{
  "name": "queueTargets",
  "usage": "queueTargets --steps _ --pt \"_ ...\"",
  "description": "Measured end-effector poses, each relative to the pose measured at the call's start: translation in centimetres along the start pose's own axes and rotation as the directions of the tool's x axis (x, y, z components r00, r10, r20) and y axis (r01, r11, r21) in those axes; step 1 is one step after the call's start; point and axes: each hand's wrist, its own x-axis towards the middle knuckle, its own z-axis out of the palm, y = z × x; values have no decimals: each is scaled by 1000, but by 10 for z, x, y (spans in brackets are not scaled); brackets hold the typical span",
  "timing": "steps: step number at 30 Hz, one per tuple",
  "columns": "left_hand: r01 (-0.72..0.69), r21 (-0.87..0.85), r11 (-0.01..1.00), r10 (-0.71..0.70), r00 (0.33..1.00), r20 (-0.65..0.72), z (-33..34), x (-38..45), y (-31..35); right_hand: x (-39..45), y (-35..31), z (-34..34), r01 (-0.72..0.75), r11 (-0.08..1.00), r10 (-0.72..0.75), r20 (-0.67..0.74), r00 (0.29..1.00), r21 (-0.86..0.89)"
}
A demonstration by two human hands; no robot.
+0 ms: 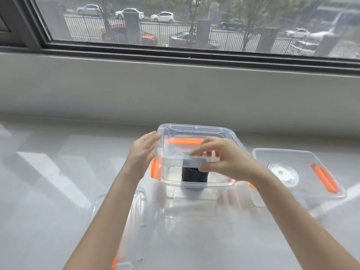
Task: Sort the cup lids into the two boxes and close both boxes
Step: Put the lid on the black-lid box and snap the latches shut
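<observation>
Two hands: both up on one clear lid, over the middle of the white counter.
Left hand: fingers spread and flat against the left edge of the box lid, palm facing inward, pressing rather than clenched.
Right hand: fingers curled over the near edge of that lid, thumb underneath, pinching the rim.
Box lid: clear plastic with an orange clip showing through it, tilted, near side lifted, not seated on the box.
Middle box: clear, open, right under the lid; orange latch on its left side.
Black lids: dark stack standing upright inside the middle box, seen through the wall.
Right box: clear, uncovered, well to the right of the hands, an orange clip lying along its right side.
Clear lids: round, transparent, sitting inside the right box; how many, cannot tell.
Near foreground: another clear plastic piece with orange trim between the forearms, blurred, lid or box cannot tell.
Background: grey sill beyond the counter, window above it, fence and parked cars outside.
</observation>
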Motion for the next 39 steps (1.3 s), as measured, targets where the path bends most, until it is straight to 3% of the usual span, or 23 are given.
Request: queueTargets --steps 4,10,15,20,25,28,32,36,39 --pt "-51 302 952 79 994 -80 7 8 -27 11 34 33 -34 997 34 3 999 -67" --pt "97 592 800 44 975 -219 10 15 -57 10 60 60 -90 995 91 13 996 -48" --pt "120 632 766 46 970 -241 8 17 -62 10 57 61 -117 992 118 32 992 -35" --pt "71 670 739 136 958 -251 6 19 -66 12 55 65 -112 992 115 61 991 -51" --pt "118 632 766 82 957 -278 1 19 -74 12 58 72 -135 990 137 71 988 -33" --pt "219 520 826 -35 940 -339 -2 19 -79 11 62 74 -131 991 131 58 990 -14" --pt "300 206 931 -216 911 -351 -9 16 -81 9 63 76 -117 993 117 46 992 -15" --pt "244 249 937 -128 905 -406 -17 13 -81 6 65 76 -101 994 98 67 993 46" --pt "184 401 898 2 907 -421 -17 10 -73 3 70 71 -121 988 134 -142 981 93"
